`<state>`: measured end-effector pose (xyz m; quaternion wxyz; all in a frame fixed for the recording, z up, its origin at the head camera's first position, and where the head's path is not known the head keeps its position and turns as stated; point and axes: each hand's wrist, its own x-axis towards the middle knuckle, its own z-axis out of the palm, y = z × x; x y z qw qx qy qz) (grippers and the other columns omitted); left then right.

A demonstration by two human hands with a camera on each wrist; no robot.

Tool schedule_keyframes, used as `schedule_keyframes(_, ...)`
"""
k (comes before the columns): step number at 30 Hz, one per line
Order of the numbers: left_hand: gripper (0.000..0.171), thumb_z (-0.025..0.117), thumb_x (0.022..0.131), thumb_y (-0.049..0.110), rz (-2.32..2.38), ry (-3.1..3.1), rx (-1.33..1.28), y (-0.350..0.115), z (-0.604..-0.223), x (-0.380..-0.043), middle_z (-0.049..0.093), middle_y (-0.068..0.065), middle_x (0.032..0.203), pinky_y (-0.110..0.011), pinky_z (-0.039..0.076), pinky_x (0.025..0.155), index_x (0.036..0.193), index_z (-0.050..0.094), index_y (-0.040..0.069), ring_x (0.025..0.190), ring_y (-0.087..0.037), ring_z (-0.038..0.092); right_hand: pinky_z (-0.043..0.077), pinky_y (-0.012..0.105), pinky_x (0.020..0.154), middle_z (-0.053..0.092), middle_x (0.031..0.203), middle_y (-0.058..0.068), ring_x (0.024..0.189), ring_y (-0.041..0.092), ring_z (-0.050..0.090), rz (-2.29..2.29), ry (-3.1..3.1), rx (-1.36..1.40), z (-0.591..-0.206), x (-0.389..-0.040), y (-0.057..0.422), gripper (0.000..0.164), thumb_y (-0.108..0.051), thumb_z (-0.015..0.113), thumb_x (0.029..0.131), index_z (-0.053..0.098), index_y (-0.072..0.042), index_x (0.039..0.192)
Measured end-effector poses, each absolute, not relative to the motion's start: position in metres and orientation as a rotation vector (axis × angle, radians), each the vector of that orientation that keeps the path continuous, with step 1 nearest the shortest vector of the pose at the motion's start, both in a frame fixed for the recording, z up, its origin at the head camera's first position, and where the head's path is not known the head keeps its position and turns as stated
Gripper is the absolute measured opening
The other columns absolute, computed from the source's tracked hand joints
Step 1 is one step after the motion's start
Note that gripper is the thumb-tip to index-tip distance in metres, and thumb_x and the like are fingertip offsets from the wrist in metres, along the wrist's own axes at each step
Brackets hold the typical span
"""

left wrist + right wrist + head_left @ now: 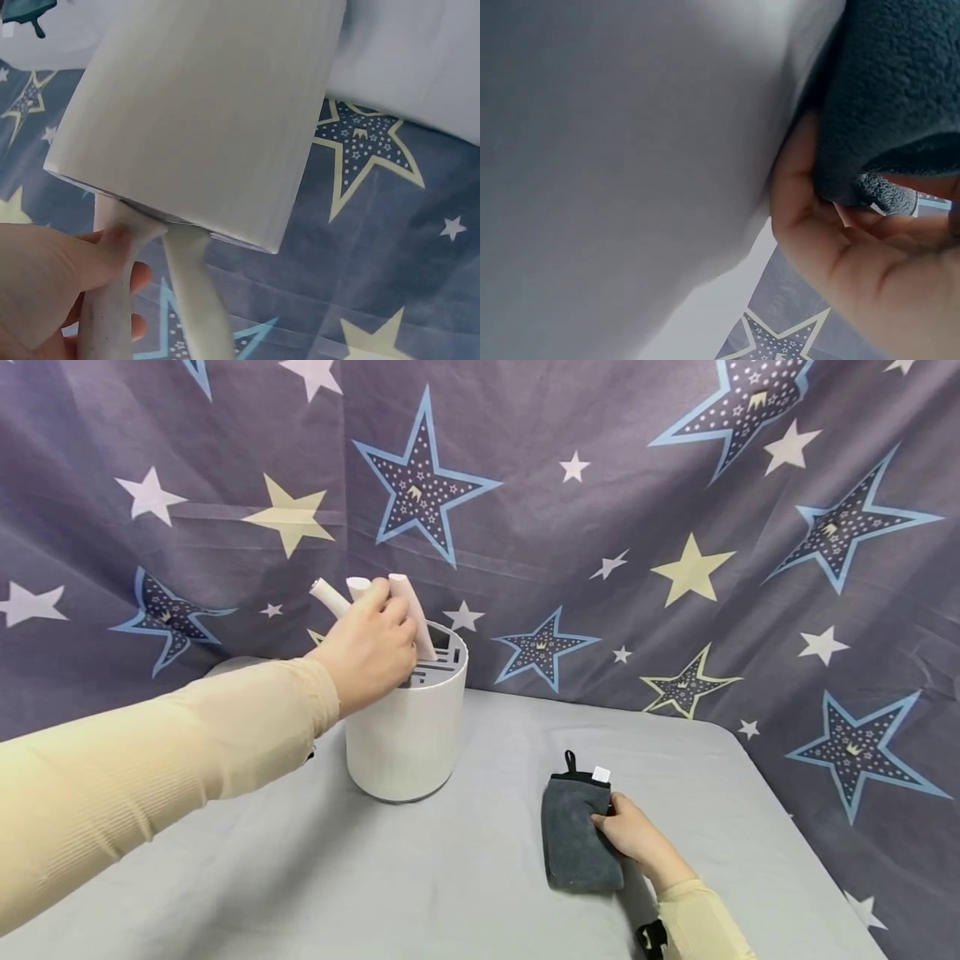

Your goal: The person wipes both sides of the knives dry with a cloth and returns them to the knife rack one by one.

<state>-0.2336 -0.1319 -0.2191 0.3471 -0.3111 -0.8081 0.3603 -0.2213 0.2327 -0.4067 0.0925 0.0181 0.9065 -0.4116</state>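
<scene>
A white cylindrical knife block (405,743) with a grey slotted top stands on the table. White knife handles rise from it, one leaning left (330,597) and one at the right (412,614); their blades are hidden inside. My left hand (371,647) is over the block. In the left wrist view, its thumb and fingers grip one white handle (105,315), beside another handle (199,300). Lower right, my right hand (633,835) pinches the side edge of a folded dark grey fleecy cloth (581,835) with a black loop and white tag.
A pale grey sheet covers the table (465,877). Behind and to the right hangs a purple-grey star-patterned curtain (525,527). The table's back edge lies close behind the knife block.
</scene>
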Motion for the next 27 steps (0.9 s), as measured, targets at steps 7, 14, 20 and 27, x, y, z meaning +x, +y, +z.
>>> schedule_keyframes(7,0.007,0.067,0.084,0.008,0.87,-2.144,-0.826,-0.142,-0.221,-0.235,0.063,-0.007,0.081,-0.041,0.033,0.078,0.084,0.073,0.01,0.076,-0.025,0.043,0.044,0.055,0.098,0.056,0.123,0.036,0.117,0.047,0.054,-1.107,2.784,0.019,-0.406,-0.221,0.236,0.039,-0.006,0.055,0.094,0.049,0.018,0.124)
schedule_keyframes(14,0.013,0.058,0.089,0.006,0.904,-2.056,-0.831,-0.153,-0.23,-0.236,0.063,-0.009,0.089,-0.051,0.037,0.102,0.09,0.071,0.008,0.093,-0.032,0.052,0.046,0.054,0.096,0.06,0.117,0.034,0.111,0.045,0.057,-1.074,2.798,-0.015,-0.395,-0.223,0.239,0.043,-0.008,0.06,0.091,0.048,0.018,0.123)
schedule_keyframes(20,0.017,0.055,0.09,0.006,0.83,-2.031,-0.847,-0.157,-0.23,-0.235,0.065,-0.011,0.097,-0.055,0.036,0.107,0.096,0.071,0.006,0.104,-0.036,0.055,0.04,0.061,0.105,0.045,0.138,0.04,0.13,0.055,0.043,-0.948,2.837,-0.031,-0.369,-0.23,0.237,0.061,-0.013,0.056,0.094,0.032,0.019,0.14)
schedule_keyframes(27,0.02,0.06,0.088,0.004,0.633,-2.061,-0.759,-0.155,-0.227,-0.228,0.066,-0.014,0.105,-0.055,0.037,0.108,0.106,0.069,0.003,0.116,-0.036,0.055,0.032,0.063,0.111,0.03,0.152,0.035,0.137,0.055,0.033,-0.879,2.943,-0.094,-0.334,-0.232,0.239,0.065,-0.022,0.051,0.1,0.024,0.011,0.15)
